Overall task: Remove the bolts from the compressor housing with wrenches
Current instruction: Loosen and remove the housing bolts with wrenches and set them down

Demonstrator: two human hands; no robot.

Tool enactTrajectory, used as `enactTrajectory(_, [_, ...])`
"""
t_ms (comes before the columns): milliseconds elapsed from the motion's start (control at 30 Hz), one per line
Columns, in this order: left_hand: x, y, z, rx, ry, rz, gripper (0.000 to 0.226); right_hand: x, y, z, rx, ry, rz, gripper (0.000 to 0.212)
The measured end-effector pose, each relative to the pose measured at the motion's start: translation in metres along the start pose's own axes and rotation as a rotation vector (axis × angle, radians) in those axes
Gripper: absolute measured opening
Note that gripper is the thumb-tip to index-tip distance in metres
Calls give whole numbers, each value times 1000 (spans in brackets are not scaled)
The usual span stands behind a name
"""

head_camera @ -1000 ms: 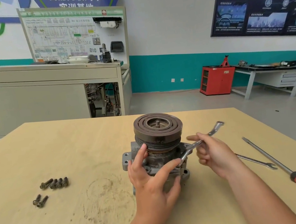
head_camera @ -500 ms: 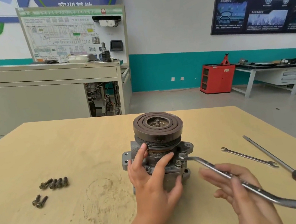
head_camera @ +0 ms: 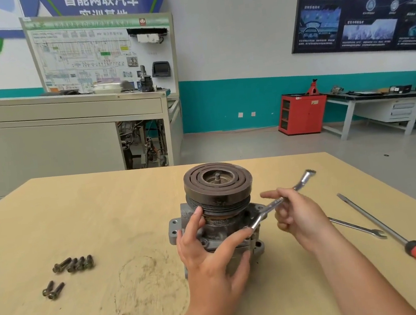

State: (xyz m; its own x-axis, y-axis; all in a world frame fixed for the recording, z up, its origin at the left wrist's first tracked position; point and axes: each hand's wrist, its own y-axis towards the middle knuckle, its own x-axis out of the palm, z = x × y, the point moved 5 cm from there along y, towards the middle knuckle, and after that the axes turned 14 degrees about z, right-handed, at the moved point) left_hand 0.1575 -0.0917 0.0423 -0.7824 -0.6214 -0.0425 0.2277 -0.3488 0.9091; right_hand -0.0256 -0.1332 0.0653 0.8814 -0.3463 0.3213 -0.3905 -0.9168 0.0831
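1. The shank of a wrench (head_camera: 281, 200) was grasped by the curled fingers (head_camera: 281, 212) of the right hand (head_camera: 299, 216), the index finger held straight.
2. Its long axis ran diagonally. The lower end was set against the compressor housing (head_camera: 219, 228), and the free end pointed up and to the right.
3. The housing was gripped by the left hand (head_camera: 209, 252), fingers curved round it. It stood upright mid-table, pulley (head_camera: 218, 182) uppermost.
4. On the table (head_camera: 77, 214) were counted six loose bolts (head_camera: 74, 264) to the left, four in a row and two nearer. One open-ended wrench (head_camera: 356, 227) and one flat-blade screwdriver (head_camera: 411, 244) lay to the right.
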Motion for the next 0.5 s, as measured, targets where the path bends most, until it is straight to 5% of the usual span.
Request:
enactTrajectory(100, [0,1,0,-18,10,15,46,9,0,-19,124,228,5,29])
enactTrajectory(167, [0,1,1,-37,14,31,50,-7,-21,-31,-22,306,22,29])
enactTrajectory(333, [0,2,1,-45,28,33,45,-20,-88,-21,-258,63,-29,24])
enactTrajectory(400, [0,2,1,-30,38,32,44,-19,-102,-10,-278,-72,-66,55])
enactTrajectory(500, [1,2,1,-9,41,28,45,-17,-113,-1,-338,-196,-104,32])
